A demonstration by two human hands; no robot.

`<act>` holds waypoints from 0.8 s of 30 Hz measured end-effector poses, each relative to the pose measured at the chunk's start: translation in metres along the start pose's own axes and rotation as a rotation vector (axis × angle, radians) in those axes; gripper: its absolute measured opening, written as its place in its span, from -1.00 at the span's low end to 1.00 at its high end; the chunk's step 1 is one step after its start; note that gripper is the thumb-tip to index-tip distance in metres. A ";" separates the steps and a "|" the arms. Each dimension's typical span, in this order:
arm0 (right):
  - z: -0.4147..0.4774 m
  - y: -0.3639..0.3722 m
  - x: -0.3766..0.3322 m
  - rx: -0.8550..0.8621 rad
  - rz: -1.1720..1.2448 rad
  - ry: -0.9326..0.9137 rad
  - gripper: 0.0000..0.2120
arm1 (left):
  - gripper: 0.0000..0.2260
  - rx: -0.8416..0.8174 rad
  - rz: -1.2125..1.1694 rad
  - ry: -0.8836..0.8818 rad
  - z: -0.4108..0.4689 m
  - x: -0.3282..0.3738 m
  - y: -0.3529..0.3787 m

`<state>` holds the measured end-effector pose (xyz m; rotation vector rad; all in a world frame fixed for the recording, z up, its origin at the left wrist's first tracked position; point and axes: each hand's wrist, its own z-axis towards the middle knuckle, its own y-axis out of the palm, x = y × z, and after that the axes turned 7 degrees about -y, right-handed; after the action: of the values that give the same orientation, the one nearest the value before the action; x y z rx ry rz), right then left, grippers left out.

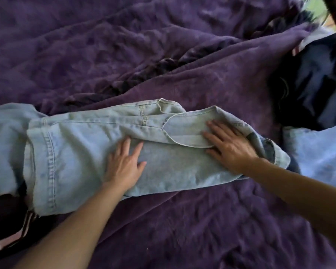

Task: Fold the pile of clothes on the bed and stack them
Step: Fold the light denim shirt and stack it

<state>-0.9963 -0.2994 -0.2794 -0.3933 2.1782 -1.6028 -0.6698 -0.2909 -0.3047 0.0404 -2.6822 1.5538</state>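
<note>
- The light blue denim jeans [76, 152] lie long and flat on the bed's fuzzy purple blanket [124, 55].
- The left hand [124, 166] rests flat on their middle, fingers straight.
- The right hand [229, 146] presses flat on the folded top end.
- Dark blue clothes [314, 80] and a pale blue cloth [318, 152] sit to the right.
- A black cloth with pink stripes [17, 230] lies at the left.

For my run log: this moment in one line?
jeans: on purple blanket | left hand: flat on jeans | right hand: flat near waistband

Open blanket [105, 45] beyond jeans [76, 152]; clothes [314, 84] right
</note>
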 end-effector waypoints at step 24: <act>-0.015 -0.125 -0.112 0.152 0.969 0.453 -0.56 | -0.72 0.051 -0.585 -0.129 -0.059 -0.047 -0.024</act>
<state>-0.9071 -0.2739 -0.1389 1.0127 1.9735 -1.3021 -0.6204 -0.2515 -0.2566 0.8657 -2.3853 1.4516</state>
